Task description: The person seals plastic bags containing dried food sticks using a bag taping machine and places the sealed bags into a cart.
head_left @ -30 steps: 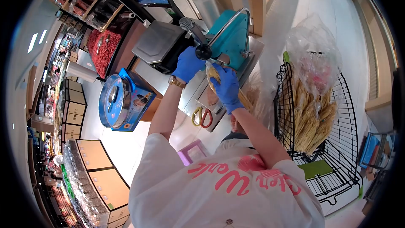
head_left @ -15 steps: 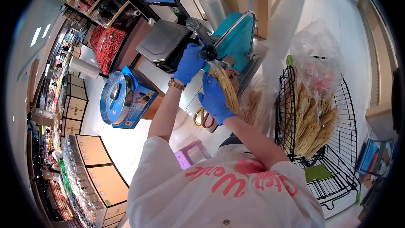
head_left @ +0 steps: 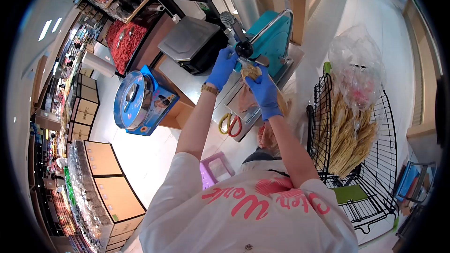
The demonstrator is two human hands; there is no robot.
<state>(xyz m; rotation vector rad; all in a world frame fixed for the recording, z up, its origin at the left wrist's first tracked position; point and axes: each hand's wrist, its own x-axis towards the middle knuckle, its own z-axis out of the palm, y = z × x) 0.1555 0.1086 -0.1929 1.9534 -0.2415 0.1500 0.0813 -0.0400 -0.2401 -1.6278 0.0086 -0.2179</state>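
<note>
One teal machine (head_left: 272,30) with one black knob (head_left: 243,49) stands ahead, one pair of scissors (head_left: 235,132) nearer. The right hand (head_left: 265,94), arm stretched forward, is closed around one clear bag (head_left: 251,71) of yellowish strands beside the knob; the left hand (head_left: 222,69) reaches there too, its grip impossible to tell.

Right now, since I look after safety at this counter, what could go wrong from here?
The left hand is close to the black knob on the teal machine, so it might get pinched if that moves. The bag in the right hand could tear if pulled against the machine. The scissors have their handles at the edge of the work surface, so a bump might knock them off.
</note>
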